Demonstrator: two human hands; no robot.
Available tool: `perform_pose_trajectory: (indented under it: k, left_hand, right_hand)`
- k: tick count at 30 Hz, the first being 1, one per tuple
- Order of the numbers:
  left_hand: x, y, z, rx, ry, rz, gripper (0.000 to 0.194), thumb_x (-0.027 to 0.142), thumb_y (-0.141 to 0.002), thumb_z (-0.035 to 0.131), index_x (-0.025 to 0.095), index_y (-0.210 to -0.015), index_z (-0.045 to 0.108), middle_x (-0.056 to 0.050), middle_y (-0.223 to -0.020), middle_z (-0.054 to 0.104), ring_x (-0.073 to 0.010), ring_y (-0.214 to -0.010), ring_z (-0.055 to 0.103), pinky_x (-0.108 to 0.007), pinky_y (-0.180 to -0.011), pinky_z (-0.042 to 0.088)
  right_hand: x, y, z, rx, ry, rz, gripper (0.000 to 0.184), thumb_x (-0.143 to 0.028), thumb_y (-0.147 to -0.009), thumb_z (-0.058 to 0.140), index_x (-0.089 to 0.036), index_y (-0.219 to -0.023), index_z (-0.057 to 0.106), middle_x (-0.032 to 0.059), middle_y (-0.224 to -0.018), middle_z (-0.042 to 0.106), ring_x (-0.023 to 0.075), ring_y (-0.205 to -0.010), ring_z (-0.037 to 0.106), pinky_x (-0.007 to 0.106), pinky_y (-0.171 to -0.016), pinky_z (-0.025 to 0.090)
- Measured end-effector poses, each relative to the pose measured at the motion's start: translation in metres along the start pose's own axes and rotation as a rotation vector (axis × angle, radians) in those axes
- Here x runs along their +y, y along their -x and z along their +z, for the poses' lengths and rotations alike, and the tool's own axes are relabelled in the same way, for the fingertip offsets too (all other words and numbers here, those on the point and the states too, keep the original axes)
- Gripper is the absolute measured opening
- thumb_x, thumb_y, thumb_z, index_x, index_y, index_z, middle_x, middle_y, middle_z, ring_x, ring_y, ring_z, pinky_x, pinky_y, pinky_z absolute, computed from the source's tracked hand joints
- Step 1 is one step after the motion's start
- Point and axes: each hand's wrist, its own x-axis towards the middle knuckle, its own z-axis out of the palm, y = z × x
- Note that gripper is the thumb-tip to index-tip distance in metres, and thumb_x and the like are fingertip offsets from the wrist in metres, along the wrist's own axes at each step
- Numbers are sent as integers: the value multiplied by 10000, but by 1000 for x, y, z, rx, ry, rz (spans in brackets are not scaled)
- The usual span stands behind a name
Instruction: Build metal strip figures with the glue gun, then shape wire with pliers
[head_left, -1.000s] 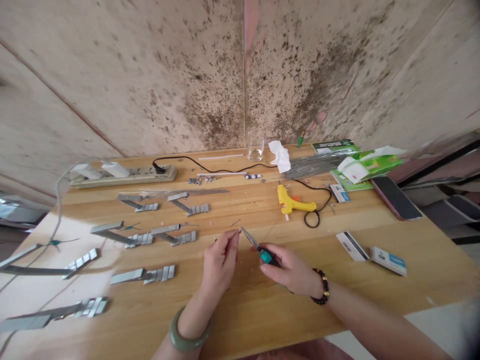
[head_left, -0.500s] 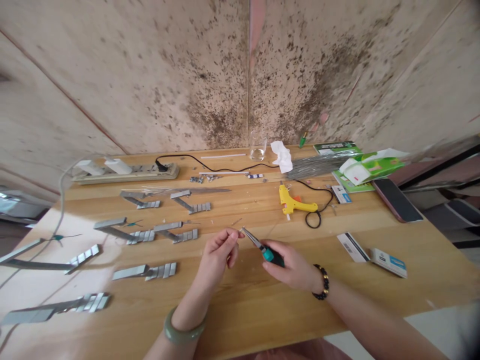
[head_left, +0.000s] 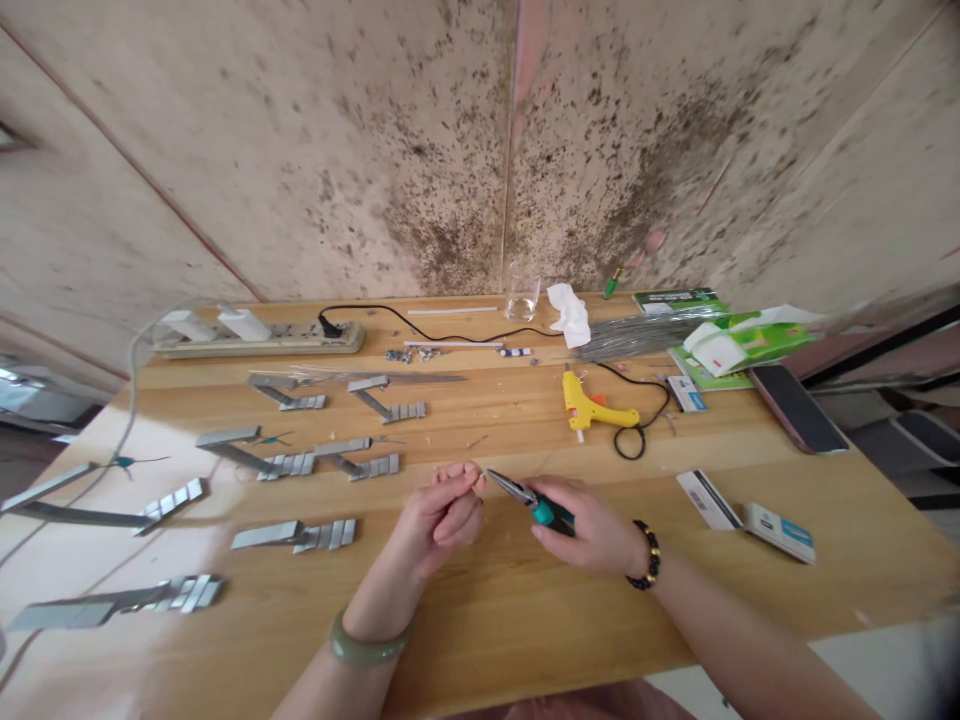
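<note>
My right hand [head_left: 581, 522] is closed around the teal and black handles of needle-nose pliers [head_left: 547, 510]. Their long metal jaws point up and left, with the tip close to the fingers of my left hand [head_left: 444, 512]. That hand is closed in a pinch, thumb against forefinger. A tiny pale bit [head_left: 481, 477] shows at its fingertips, too small to name. Whether the pliers' tip touches it, I cannot tell. Left of my hands, several folded grey metal strips [head_left: 325, 535] lie in loose rows, some with thin wires at one end.
A yellow glue gun [head_left: 596, 408] with a black cord lies behind my right hand. Farther back are a glass [head_left: 523, 295], a tissue [head_left: 570, 318], a wire bundle [head_left: 637, 335] and a power strip [head_left: 285, 340]. A phone [head_left: 799, 408] and small boxes [head_left: 780, 530] sit at right.
The pliers' tip has come slightly away from the left fingertips and dropped a little. My left fingers have curled in more. The whole view has shifted slightly.
</note>
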Motion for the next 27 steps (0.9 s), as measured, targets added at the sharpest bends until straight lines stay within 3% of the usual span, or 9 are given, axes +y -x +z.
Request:
perform_pose_trajectory:
  k: [5, 8, 12, 16, 19, 22, 25, 27]
  left_hand:
    - [1, 4, 2, -127, 117, -73, 181, 181, -882, 504, 131, -769, 637, 124, -293, 209, -33, -247, 115, -151, -319, 214]
    - [0, 4, 3, -138, 100, -56, 172, 204, -876, 525, 133, -759, 630, 125, -295, 216, -28, -243, 114, -149, -318, 204]
    - [-2, 3, 5, -22, -20, 27, 181, 278, -859, 578, 146, -741, 615, 124, -298, 241, -23, -257, 122, -152, -334, 194]
    - [-4, 0, 7, 184, -226, 209, 215, 356, -836, 613, 156, -755, 609, 121, -306, 274, -25, -291, 146, -161, -366, 188]
    - [-7, 1, 9, 400, -482, 369, 246, 404, -847, 586, 163, -806, 610, 112, -351, 323, -36, -307, 229, -170, -376, 206]
    - [-10, 3, 9, 584, -944, 503, 209, 356, -876, 542, 166, -863, 629, 80, -416, 419, -59, -353, 373, -179, -395, 276]
    - [-13, 5, 8, 610, -1438, 692, 138, 249, -874, 535, 169, -869, 647, 40, -490, 546, -76, -413, 470, -192, -450, 349]
    - [-13, 4, 7, 581, -1642, 820, 120, 201, -874, 528, 168, -879, 643, 9, -561, 629, -85, -451, 529, -195, -481, 383]
  right_hand:
    - [0, 0, -2, -25, -14, -40, 437, -216, -797, 558, -171, -1231, 541, 105, -1113, 652, 224, -1024, 612, 359, -911, 477]
    - [-3, 0, -3, -38, -57, -50, 445, -219, -794, 553, -171, -1236, 533, 99, -1113, 647, 215, -1018, 609, 349, -909, 472]
    - [-3, 0, -2, -33, -102, -34, 449, -224, -796, 557, -161, -1240, 521, 108, -1149, 632, 216, -1042, 596, 349, -923, 460]
    - [-2, 1, 0, -25, -128, 32, 441, -243, -803, 564, -156, -1233, 521, 106, -1109, 638, 217, -1000, 605, 357, -891, 473]
    - [-2, 2, 2, -7, -126, 72, 430, -248, -808, 564, -153, -1226, 523, 109, -1096, 639, 220, -988, 608, 364, -881, 477]
    - [-2, 2, 3, 21, -109, 78, 437, -243, -809, 568, -162, -1235, 514, 112, -1129, 630, 224, -1018, 599, 368, -899, 468]
    - [-2, 3, 5, 35, -97, 75, 433, -237, -814, 566, -169, -1238, 510, 106, -1137, 630, 222, -1030, 595, 363, -903, 466]
    - [-3, 2, 5, 47, -94, 83, 428, -229, -812, 568, -167, -1232, 513, 105, -1130, 634, 220, -1021, 598, 361, -899, 467]
